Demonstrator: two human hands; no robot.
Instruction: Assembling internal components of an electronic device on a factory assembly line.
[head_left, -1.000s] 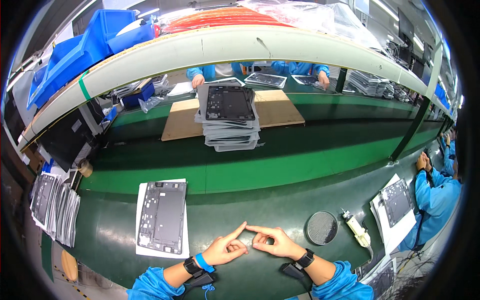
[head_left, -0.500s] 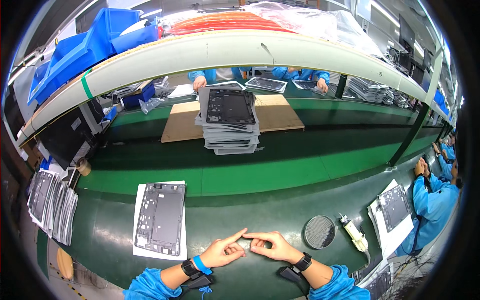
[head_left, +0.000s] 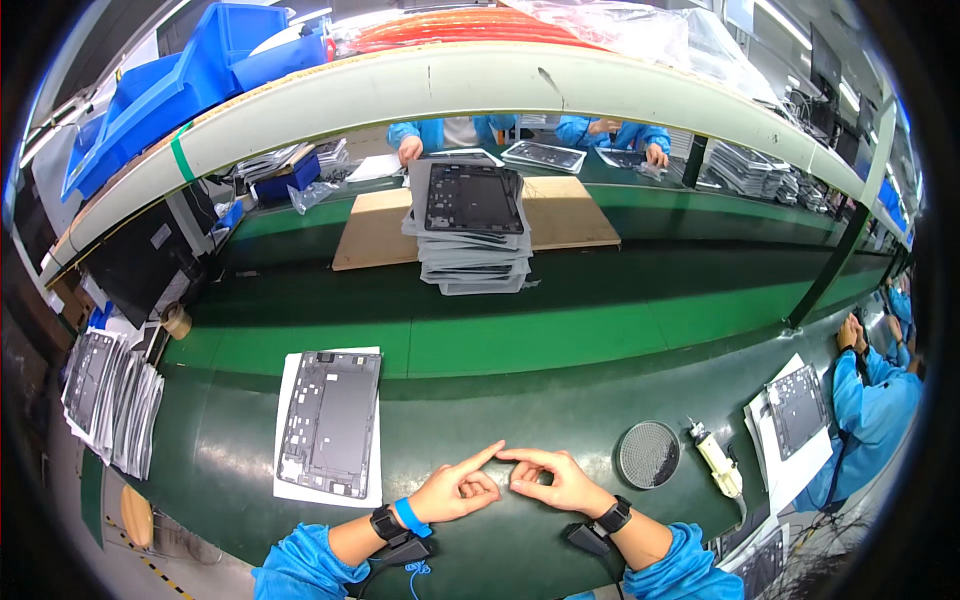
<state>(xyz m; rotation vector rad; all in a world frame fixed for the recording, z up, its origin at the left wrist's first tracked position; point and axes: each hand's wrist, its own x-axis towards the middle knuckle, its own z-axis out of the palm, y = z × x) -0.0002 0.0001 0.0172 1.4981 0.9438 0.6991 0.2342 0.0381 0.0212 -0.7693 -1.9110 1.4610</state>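
Hands meet at six o'clock: my left hand [head_left: 458, 492] and right hand [head_left: 548, 482], loosely curled, touch index fingertips, maybe pinching something tiny I cannot see, so I'd work slowly beside the grey tablet frame [head_left: 331, 422] at eight o'clock.

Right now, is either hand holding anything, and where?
Nothing visible. The left hand and right hand only meet at the index fingertips; anything tiny there is too small to tell.

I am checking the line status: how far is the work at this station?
Done: one grey metal frame lies on a white sheet. In hand: nothing; left hand and right hand meet at the fingertips above the green bench. Left: a stack of frames waits behind.
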